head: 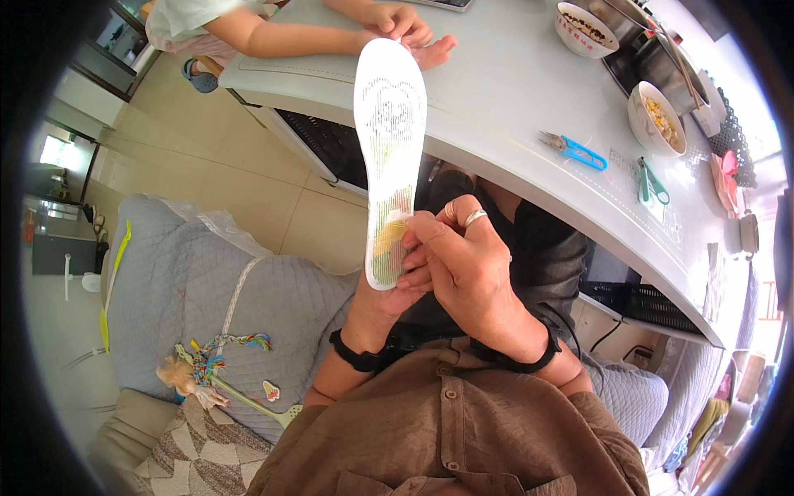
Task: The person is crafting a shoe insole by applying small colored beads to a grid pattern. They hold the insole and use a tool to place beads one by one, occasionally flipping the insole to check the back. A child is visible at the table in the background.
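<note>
A white shoe insole [389, 161] stands tilted up in front of me, printed with a dark pattern over its toe half. Coloured stitching in yellow, green and reddish brown covers its heel half. My left hand [383, 305] grips the heel end from beneath, mostly hidden behind it. At the insole's right edge, the bent fingers of my right hand [466, 257] press against the yellow stitching. A ring and a coiled metal band are on its fingers. Whether a needle lies between the fingertips cannot be made out.
Across the grey table [496, 93], another person's hands [403, 31] rest behind the insole's toe. Blue thread snips [574, 150], a green-handled tool [652, 181] and two food bowls [657, 118] [586, 30] lie rightward. A doll [192, 381] lies on the quilted sofa cover [298, 310].
</note>
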Demonstrator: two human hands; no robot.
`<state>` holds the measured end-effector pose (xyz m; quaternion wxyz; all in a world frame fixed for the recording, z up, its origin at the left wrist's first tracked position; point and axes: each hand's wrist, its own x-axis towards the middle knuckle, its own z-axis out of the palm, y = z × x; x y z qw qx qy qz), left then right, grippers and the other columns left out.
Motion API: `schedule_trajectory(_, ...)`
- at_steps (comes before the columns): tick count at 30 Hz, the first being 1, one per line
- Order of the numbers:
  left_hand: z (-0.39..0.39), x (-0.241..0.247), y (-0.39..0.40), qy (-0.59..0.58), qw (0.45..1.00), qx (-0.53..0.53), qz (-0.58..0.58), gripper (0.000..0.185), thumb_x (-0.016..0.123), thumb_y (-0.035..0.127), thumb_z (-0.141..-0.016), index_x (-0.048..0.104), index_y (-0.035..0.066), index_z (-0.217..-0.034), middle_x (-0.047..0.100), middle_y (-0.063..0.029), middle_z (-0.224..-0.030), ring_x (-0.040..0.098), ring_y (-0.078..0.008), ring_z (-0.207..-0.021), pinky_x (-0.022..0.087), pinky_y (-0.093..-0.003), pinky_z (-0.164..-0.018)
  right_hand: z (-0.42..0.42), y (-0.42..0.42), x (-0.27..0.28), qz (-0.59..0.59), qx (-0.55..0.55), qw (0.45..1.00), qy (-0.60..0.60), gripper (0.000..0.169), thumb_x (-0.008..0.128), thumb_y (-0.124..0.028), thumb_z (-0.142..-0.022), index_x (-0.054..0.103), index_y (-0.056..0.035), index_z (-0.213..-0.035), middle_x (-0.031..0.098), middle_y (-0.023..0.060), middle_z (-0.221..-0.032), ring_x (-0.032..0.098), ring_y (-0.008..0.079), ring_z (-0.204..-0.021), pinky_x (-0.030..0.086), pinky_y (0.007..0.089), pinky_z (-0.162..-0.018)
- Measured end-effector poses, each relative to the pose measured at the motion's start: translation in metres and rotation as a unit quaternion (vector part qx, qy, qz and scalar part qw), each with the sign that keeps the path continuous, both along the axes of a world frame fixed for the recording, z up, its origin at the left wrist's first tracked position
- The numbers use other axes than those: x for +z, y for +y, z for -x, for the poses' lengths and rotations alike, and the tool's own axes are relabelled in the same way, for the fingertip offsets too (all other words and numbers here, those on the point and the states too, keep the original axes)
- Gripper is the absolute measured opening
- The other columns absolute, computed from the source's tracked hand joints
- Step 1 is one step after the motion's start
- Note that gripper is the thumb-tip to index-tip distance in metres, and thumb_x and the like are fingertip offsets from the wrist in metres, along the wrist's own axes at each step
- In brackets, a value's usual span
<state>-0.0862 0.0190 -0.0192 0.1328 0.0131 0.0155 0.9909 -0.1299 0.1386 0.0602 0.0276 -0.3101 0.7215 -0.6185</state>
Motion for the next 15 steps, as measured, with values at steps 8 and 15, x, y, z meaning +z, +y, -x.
schedule_trajectory(8,0.000,-0.002,0.000,-0.009,1.000,0.009,0.026,0.031,0.046,0.038,-0.100,0.048,0.014,-0.082,0.043,0.0002,-0.061,0.036,-0.0084,-0.042,0.030,-0.0197,-0.042,0.001,0.005,0.005,-0.058,-0.007,0.996,0.061,0.031,0.058,0.018,-0.076,0.067,0.0013,-0.100,0.050,0.0091,-0.082,0.060,0.0173,-0.067,0.051,0.0261,-0.054)
schedule_trajectory(15,0.004,0.021,0.005,-0.025,0.916,0.193,0.350,0.036,0.052,0.041,-0.099,0.058,0.007,-0.090,0.053,0.0026,-0.066,0.040,-0.0039,-0.048,0.030,-0.0191,-0.044,0.022,0.024,0.006,-0.063,0.082,0.994,0.027,0.021,0.060,0.013,-0.080,0.067,0.0018,-0.096,0.050,0.0084,-0.077,0.055,0.0176,-0.068,0.046,0.0269,-0.057)
